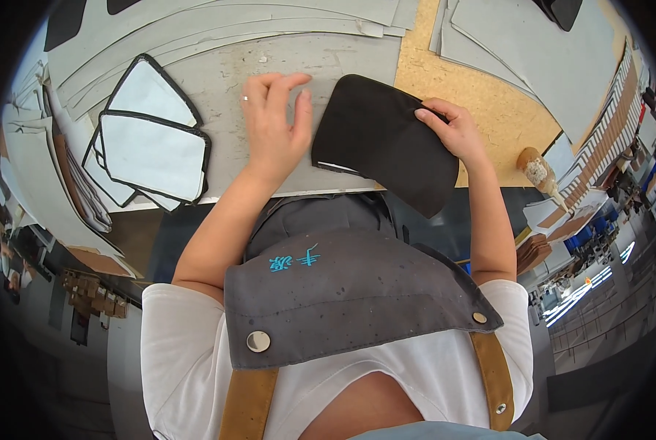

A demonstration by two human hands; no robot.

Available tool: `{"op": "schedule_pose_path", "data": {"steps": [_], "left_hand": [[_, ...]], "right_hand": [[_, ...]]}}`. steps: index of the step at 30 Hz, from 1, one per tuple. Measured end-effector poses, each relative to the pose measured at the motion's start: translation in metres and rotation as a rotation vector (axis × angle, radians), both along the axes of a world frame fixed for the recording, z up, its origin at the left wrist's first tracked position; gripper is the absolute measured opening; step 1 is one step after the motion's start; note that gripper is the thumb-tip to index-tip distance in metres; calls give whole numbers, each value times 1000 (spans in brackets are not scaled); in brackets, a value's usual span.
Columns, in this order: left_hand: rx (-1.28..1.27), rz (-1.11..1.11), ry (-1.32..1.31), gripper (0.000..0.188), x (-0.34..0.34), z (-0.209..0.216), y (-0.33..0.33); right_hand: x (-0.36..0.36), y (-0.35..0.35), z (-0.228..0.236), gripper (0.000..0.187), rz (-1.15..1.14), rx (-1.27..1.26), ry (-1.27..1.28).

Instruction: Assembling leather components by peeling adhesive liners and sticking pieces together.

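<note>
Pinched at its right edge by my right hand (456, 132), thumb on top, is a flat black panel (387, 132) of leather-like or fabric material with rounded corners. Its lower right part hangs over the table's front edge, and a thin white strip shows at its lower left edge. Just left of the panel, my left hand (275, 121) is raised over the table with curved, parted fingers and holds nothing. A ring is on one of its fingers. Farther left lies a loose stack of white panels with black borders (154, 154), overlapping at different angles.
Large grey sheets (218, 37) are layered along the back of the worktable (225, 165). More grey sheets (533, 51) lie at the back right, over a tan board (489, 110). A brownish nozzle bottle (539, 170) lies at the right edge. Stacked sheets (38, 169) stand far left.
</note>
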State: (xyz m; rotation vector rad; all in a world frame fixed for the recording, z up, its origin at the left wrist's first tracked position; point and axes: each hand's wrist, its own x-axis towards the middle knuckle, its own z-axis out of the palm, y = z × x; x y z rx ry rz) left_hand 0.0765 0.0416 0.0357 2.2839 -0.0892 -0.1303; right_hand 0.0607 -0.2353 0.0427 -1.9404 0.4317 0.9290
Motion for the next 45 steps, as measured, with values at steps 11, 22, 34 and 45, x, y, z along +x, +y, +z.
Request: {"op": "schedule_pose_path", "data": {"steps": [11,22,34,45], "left_hand": [[320,-535,-147,27,-7,-6,-15],[58,-269,-86,29,10,-11,2],[433,-711,-210,41,2,-8,-20],[590,-759,-243,46,5,-5,-30]], "right_hand": [[-6,-1,-5,27,-10,17,-48],[-7,1,-5,25,-14,11,-84],[-6,2,-5,26,6,21,-119],[-4,1,-10,27,-11,68,-69]]}}
